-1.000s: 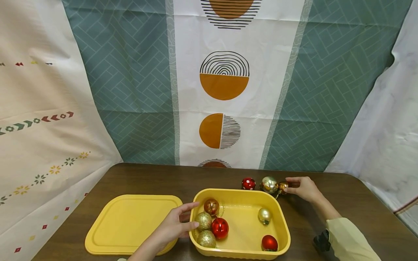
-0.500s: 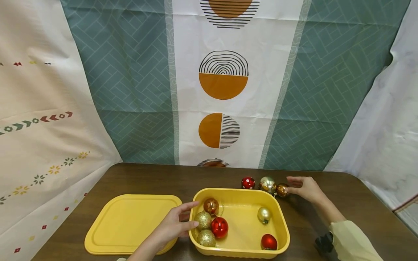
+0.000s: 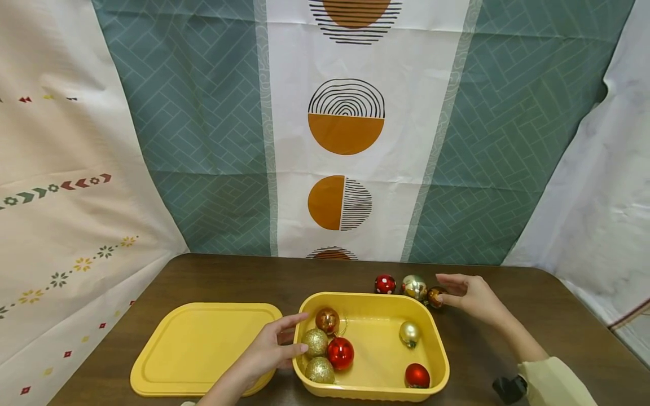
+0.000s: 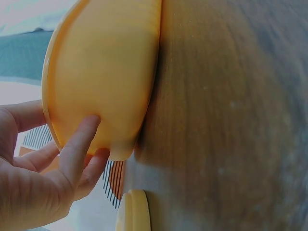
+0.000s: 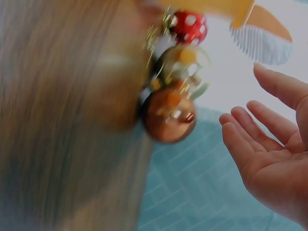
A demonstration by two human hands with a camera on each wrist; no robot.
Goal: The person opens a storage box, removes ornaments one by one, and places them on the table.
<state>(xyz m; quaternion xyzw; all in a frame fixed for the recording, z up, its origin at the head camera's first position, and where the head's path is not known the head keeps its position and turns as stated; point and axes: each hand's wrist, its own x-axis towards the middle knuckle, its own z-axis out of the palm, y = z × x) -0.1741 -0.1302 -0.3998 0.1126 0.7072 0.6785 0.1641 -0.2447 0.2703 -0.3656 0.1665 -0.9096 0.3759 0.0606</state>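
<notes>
My left hand holds the left wall of the yellow plastic box; in the left wrist view its fingers spread on both sides of the rim. At the table's back right, my right hand is beside a shiny bronze bauble. The right wrist view shows its fingers extended, with a gap to that bauble. A silver-gold bauble and a white-dotted red bauble line up left of it. Inside the box lie a bronze bauble, red baubles and several gold ones.
A yellow lid lies flat on the dark wooden table, left of the box. A patterned cloth hangs behind the table's back edge. A black strap is at my right wrist.
The right forearm has swung slightly rightward while the hand stays by the bronze bauble. That bauble and the silver-gold one have shifted a little left. My left hand keeps its place.
</notes>
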